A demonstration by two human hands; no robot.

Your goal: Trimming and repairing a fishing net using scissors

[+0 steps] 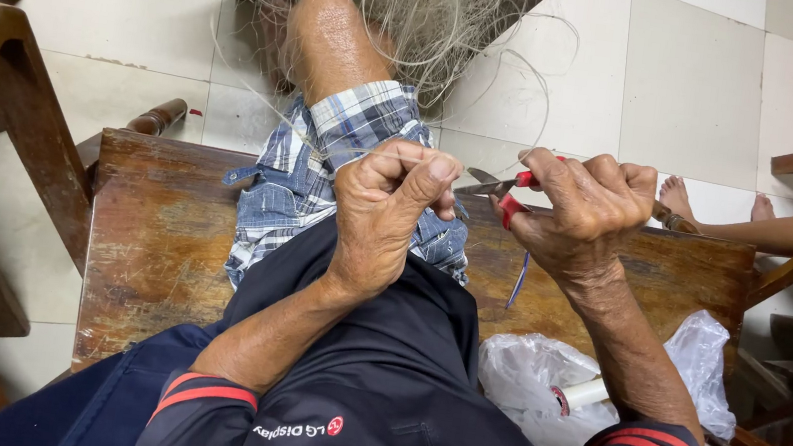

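Above the wooden bench (161,255), the left hand (385,214) pinches a thin net strand in a closed fist; the right hand (584,216) beside it grips red-handled scissors (512,189), blades open toward the fishing net (423,4).

Bare bench (161,255) lies open to the left of the raised knee (333,44), while the far side is choked by tangled net (423,4) and the near right by a plastic bag (538,382) (a spool inside).
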